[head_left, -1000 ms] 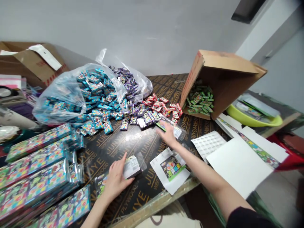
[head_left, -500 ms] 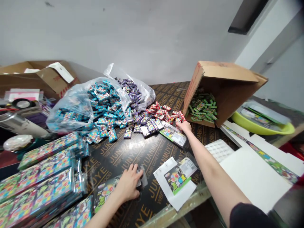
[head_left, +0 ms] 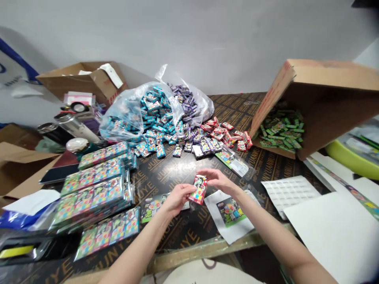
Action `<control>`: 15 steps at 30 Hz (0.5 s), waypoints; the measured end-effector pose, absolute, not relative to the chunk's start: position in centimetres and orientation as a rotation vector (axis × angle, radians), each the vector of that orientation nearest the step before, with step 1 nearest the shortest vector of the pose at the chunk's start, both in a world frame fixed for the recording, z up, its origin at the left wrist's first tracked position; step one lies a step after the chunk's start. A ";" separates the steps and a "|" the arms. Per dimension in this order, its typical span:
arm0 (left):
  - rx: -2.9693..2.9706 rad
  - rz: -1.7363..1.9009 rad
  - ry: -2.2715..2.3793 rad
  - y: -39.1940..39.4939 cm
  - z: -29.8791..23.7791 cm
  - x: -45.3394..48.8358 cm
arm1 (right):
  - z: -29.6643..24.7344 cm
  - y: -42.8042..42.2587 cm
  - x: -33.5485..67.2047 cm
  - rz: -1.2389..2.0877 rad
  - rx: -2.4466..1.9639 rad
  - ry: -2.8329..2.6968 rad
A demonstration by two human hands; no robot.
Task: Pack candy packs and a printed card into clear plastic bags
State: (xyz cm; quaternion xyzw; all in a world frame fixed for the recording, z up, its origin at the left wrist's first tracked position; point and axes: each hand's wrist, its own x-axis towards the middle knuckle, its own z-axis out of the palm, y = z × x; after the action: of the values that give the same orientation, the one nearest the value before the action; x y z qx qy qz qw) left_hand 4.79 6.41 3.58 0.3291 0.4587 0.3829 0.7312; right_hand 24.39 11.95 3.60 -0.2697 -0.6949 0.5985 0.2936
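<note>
A small red printed candy box (head_left: 200,188) is held up over the near middle of the table. My left hand (head_left: 177,198) pinches its left side, the thumb over the front. My right hand (head_left: 218,180) is closed at the box's upper right edge. Beneath my left hand lies a printed clear pouch (head_left: 152,207), partly covered. To the right of it, a similar pouch with a green edge (head_left: 231,211) rests on white paper (head_left: 216,221). Beyond my hands are loose piles of red boxes (head_left: 227,134), purple boxes (head_left: 204,144) and blue boxes (head_left: 156,136).
Stacks of filled packs (head_left: 100,193) stand at left. Plastic bags (head_left: 124,118) spill blue and purple boxes at the back. A tipped carton (head_left: 272,106) holds green boxes (head_left: 282,128). A white gridded sheet (head_left: 293,191) and a yellow-green basin (head_left: 349,159) are at right.
My right hand has come back from the red pile with a red box. My left hand has lifted off the pouch and grips the box too. The view has swung left.
</note>
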 end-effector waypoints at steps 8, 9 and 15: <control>0.797 0.979 1.216 5.0 2.4 3.1 | 3.7 8.4 21.5 0.654 -0.913 -2.212; 0.914 0.967 1.252 4.7 2.3 2.5 | 3.6 8.2 21.5 0.640 -0.938 -2.170; 1.300 1.021 1.463 3.6 2.6 0.0 | 3.3 7.6 22.1 0.590 -1.014 -2.156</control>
State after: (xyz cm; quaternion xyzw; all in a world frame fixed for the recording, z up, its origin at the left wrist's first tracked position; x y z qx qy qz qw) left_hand -0.04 3.56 2.57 0.5257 0.5920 0.4129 0.4502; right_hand 22.08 7.59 3.27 -0.3891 -0.8270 0.2264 0.3368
